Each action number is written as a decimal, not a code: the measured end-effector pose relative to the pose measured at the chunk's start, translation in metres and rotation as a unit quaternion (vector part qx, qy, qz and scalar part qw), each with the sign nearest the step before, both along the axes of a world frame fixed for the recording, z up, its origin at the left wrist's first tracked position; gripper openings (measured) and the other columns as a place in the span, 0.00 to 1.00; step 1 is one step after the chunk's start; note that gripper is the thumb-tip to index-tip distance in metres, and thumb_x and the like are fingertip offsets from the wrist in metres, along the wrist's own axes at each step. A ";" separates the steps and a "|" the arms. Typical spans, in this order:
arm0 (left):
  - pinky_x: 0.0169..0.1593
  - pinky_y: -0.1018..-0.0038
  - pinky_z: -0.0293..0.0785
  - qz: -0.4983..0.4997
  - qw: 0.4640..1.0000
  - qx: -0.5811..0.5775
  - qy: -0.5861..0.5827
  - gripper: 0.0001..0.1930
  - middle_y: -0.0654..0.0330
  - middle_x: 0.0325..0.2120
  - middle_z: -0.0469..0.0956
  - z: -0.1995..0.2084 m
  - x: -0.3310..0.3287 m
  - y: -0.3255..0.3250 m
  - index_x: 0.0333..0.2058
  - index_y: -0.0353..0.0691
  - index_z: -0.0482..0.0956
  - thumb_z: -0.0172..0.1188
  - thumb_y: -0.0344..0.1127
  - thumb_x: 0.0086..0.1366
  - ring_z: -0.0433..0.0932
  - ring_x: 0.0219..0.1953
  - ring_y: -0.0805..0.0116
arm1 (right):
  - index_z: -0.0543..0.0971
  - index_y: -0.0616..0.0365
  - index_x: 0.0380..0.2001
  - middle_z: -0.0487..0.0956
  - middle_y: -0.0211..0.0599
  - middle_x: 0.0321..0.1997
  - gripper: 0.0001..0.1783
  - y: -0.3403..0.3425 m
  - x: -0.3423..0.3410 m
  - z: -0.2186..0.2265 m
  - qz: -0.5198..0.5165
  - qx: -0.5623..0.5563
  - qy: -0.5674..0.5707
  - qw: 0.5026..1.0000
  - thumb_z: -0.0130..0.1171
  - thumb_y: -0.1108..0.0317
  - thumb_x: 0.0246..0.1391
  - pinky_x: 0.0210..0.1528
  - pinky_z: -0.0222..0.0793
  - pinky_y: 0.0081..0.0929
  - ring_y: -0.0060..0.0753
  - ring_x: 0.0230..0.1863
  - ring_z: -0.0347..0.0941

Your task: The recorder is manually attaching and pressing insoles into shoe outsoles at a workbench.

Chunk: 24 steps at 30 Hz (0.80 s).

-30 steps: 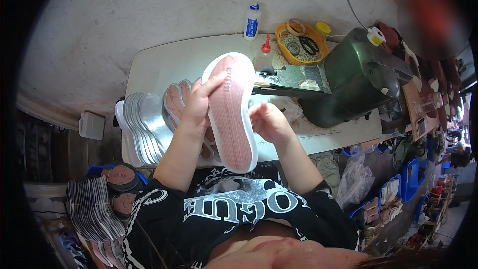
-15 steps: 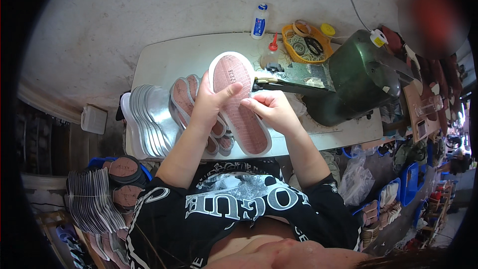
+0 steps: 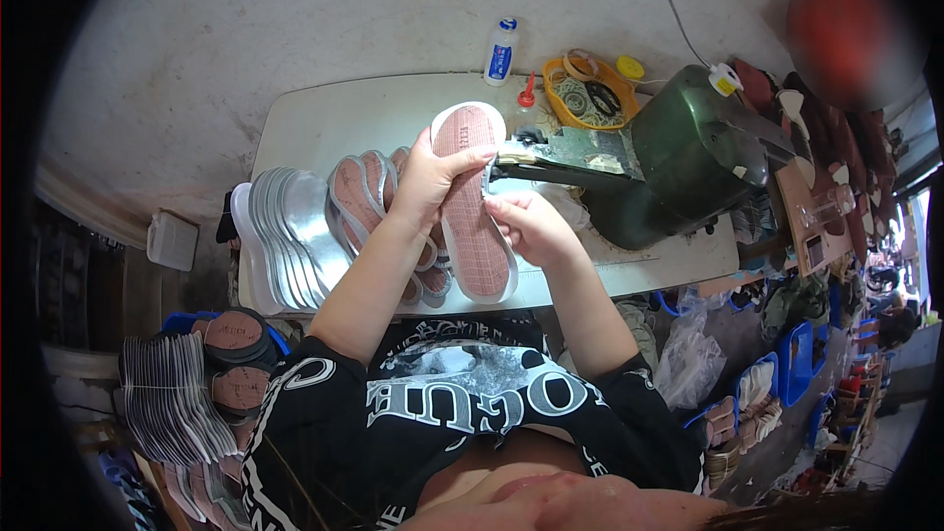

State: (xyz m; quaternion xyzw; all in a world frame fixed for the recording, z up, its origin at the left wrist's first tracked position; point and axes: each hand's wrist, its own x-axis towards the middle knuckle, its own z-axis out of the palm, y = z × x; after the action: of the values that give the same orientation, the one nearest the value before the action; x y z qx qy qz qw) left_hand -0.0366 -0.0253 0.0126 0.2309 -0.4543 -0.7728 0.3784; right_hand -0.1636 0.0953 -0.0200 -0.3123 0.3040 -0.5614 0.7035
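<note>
A shoe sole point(image 3: 477, 246) with a reddish-brown woven face and a raised white rim is held up over the white table point(image 3: 305, 118). My left hand point(image 3: 438, 177) grips its upper left side, the thumb lying across the face. At the sole's right edge my right hand point(image 3: 531, 226) is closed in a pinch on the rim; its fingertips are partly hidden. The sole's upper right edge meets the narrow arm end of a dark green sewing machine point(image 3: 688, 147). Several similar soles point(image 3: 354, 187) lie overlapped behind my left forearm.
Silvery sole-shaped pieces point(image 3: 285, 236) stand stacked at the table's left. Beyond the machine arm are a yellow basket point(image 3: 615, 123), a red-tipped bottle point(image 3: 526, 98) and a white-and-blue bottle point(image 3: 501, 54). A tied stack of soles point(image 3: 172, 398) sits at lower left; blue bins point(image 3: 801, 364) stand at right.
The sole has turned to stand more upright in the picture, its lower end swinging left. My right hand's fingers have curled in more at its edge. The whole view has shifted slightly.
</note>
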 end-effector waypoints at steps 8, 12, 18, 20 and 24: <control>0.48 0.70 0.72 0.112 0.976 -0.164 -0.088 0.30 0.50 0.42 0.74 -0.012 -0.004 -0.007 0.49 0.29 0.65 0.69 0.29 0.49 0.75 0.44 0.64 | 0.81 0.61 0.32 0.74 0.21 0.22 0.14 -0.009 0.000 0.013 -0.106 0.018 0.300 0.948 0.60 0.59 0.56 0.21 0.57 0.11 0.10 0.18 0.62; 0.47 0.72 0.73 0.087 0.996 -0.019 -0.026 0.22 0.53 0.40 0.76 -0.012 -0.002 -0.024 0.47 0.30 0.69 0.63 0.32 0.54 0.76 0.42 0.66 | 0.79 0.62 0.32 0.80 0.35 0.29 0.20 0.011 0.007 -0.004 -0.032 0.060 0.186 0.980 0.49 0.54 0.61 0.27 0.72 0.18 0.22 0.27 0.76; 0.43 0.73 0.76 0.040 0.997 0.060 0.017 0.17 0.54 0.36 0.77 -0.019 -0.024 -0.039 0.44 0.30 0.70 0.60 0.29 0.56 0.78 0.39 0.66 | 0.76 0.70 0.36 0.80 0.45 0.26 0.20 0.046 0.023 0.013 -0.069 0.086 0.115 0.987 0.51 0.59 0.56 0.22 0.73 0.21 0.32 0.25 0.79; 0.41 0.74 0.76 0.002 0.999 0.044 0.014 0.17 0.55 0.35 0.77 -0.028 -0.032 -0.047 0.44 0.31 0.70 0.59 0.31 0.57 0.79 0.36 0.66 | 0.75 0.71 0.37 0.80 0.45 0.27 0.20 0.049 0.020 0.010 -0.082 0.085 0.068 0.991 0.52 0.60 0.55 0.24 0.74 0.21 0.32 0.26 0.79; 0.39 0.74 0.76 0.010 0.999 -0.013 -0.052 0.15 0.54 0.35 0.79 -0.033 -0.047 -0.046 0.42 0.30 0.74 0.58 0.32 0.58 0.79 0.35 0.67 | 0.75 0.71 0.37 0.80 0.46 0.28 0.21 0.045 0.028 0.005 -0.148 0.078 0.042 0.985 0.51 0.59 0.56 0.26 0.74 0.22 0.32 0.26 0.79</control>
State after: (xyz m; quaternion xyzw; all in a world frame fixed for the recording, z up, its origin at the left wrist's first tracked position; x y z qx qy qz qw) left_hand -0.0838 -0.0717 -0.0200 0.2703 -0.4805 -0.7500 0.3655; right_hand -0.1352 0.1405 -0.0153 -0.2310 0.4188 -0.6207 0.6213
